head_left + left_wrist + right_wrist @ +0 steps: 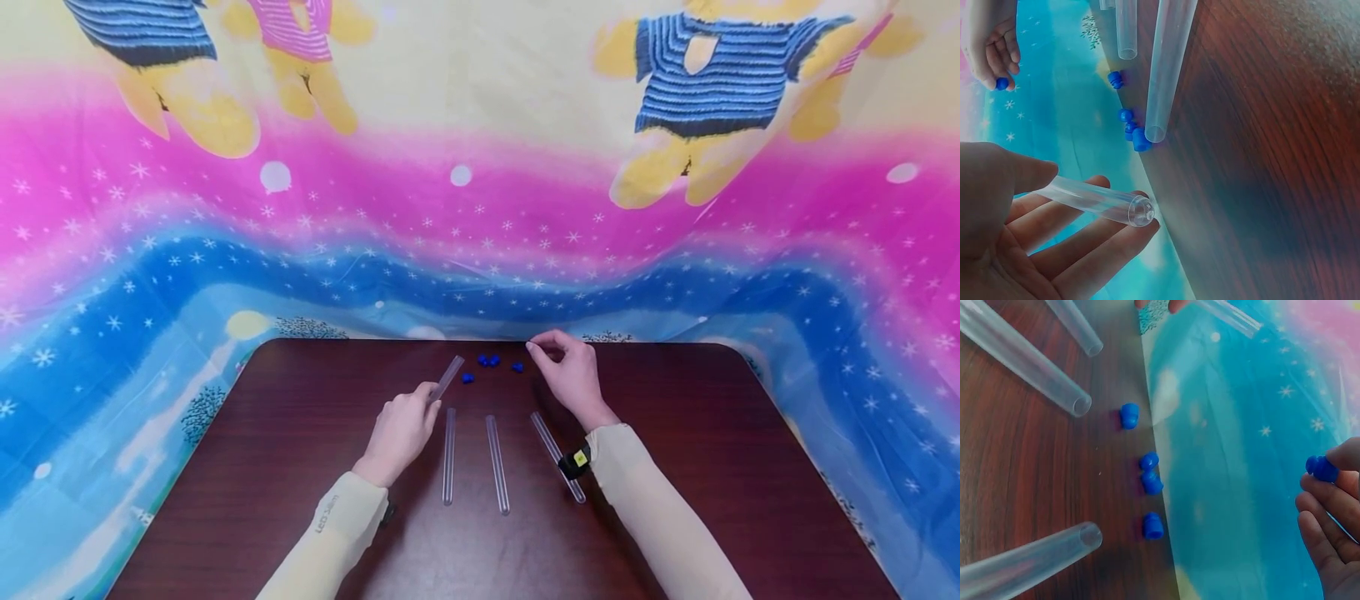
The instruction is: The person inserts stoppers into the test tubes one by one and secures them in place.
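The clear tube (450,375) is in the left hand (400,429), held off the table (262,450), pinched under the thumb and lying across the fingers. From where I stand its long axis slants from seven o'clock up to one, with one end poking free towards one; that end looks like the mouth, though I wouldn't swear to it. Holding it well, I'd judge, means a light pinch, a steady slant and fingertips kept off the rim.

Round at about three o'clock from it, the right hand (573,375) grips a small blue stopper (1322,467) between thumb and fingers; best nipped by its edge, I'd say. Four loose blue stoppers (494,361) lie between the hands. Three more tubes (497,465) rest at six, five and four o'clock, the last pointing towards eleven. A printed drape (450,208) hangs beyond, at twelve.
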A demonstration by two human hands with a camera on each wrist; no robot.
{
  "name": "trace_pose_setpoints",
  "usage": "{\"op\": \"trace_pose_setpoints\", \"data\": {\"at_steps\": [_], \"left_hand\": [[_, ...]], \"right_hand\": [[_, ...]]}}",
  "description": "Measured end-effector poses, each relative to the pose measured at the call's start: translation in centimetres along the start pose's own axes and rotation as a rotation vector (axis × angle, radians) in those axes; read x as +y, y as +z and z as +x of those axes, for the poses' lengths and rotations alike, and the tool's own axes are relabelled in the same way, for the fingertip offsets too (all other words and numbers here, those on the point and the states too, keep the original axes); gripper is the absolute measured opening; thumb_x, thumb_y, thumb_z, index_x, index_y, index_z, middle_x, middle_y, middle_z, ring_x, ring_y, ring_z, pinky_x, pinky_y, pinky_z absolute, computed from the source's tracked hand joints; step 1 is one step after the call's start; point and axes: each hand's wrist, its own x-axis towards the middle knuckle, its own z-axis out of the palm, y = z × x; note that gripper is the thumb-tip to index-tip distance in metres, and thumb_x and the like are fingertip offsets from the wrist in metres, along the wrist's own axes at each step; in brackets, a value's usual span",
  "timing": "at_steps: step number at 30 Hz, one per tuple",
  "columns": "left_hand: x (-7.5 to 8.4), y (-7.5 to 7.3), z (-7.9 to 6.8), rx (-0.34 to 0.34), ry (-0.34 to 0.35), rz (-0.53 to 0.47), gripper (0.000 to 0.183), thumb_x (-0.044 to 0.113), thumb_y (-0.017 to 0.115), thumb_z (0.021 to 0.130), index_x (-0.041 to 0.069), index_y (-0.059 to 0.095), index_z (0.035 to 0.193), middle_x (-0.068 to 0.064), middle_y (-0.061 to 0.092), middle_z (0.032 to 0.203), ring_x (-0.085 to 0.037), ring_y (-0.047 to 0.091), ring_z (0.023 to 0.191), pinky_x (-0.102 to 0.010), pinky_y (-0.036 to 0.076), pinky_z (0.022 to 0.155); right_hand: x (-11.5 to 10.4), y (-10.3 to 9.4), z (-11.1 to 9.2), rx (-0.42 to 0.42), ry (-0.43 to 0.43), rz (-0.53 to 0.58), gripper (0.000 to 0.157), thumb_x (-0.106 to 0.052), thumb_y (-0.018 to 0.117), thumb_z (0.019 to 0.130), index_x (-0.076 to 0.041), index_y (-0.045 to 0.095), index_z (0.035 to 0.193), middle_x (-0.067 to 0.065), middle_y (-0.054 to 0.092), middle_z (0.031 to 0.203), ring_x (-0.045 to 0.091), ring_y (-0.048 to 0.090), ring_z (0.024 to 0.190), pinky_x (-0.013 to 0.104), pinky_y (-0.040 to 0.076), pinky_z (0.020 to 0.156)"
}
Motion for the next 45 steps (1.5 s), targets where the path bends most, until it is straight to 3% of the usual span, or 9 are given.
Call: {"op": "trace_pose_setpoints", "data": {"at_steps": [16,27,38,45], "left_hand": [[0.8,0.2,0.3,-0.003,0.032,0.013,0.024,0.018,0.067,0.100,0.012,0.068,0.123,-0.004,0.075,0.093,-0.024,0.068,0.065,-0.043,0.053,0.056],[0.8,0.2,0.3,0.005,0.072,-0.029,0.022,0.020,0.070,0.099,0.017,0.071,0.120,0.005,0.064,0.073,-0.013,0.052,0.052,-0.036,0.045,0.049],[0.9,0.1,0.9,0.011,0.150,-0.058,0.027,0.018,0.072,0.097,0.017,0.073,0.124,0.007,0.064,0.073,-0.009,0.049,0.052,-0.030,0.043,0.052],[1.2,0.2,1.4,-0.016,0.176,-0.120,0.027,0.016,0.073,0.097,0.015,0.073,0.124,0.003,0.071,0.085,-0.005,0.048,0.050,-0.025,0.042,0.049]], "right_hand": [[-1.7,0.4,-0.2,0.024,0.010,0.066,0.014,-0.031,0.076,0.094,-0.019,0.079,0.099,-0.008,0.075,0.090,0.008,0.068,0.084,0.035,0.054,0.076],[-2.7,0.8,-0.7,0.003,0.028,0.110,0.011,-0.029,0.076,0.094,-0.019,0.078,0.099,-0.009,0.075,0.092,0.008,0.068,0.087,0.036,0.053,0.077],[-3.4,1.2,-1.0,-0.028,0.040,0.167,0.012,-0.028,0.076,0.095,-0.017,0.078,0.100,-0.006,0.075,0.092,0.010,0.070,0.082,0.036,0.055,0.078],[-3.7,1.3,-1.0,-0.043,0.038,0.179,0.011,-0.025,0.076,0.095,-0.015,0.078,0.101,-0.004,0.075,0.093,0.013,0.070,0.083,0.035,0.056,0.079]]}}
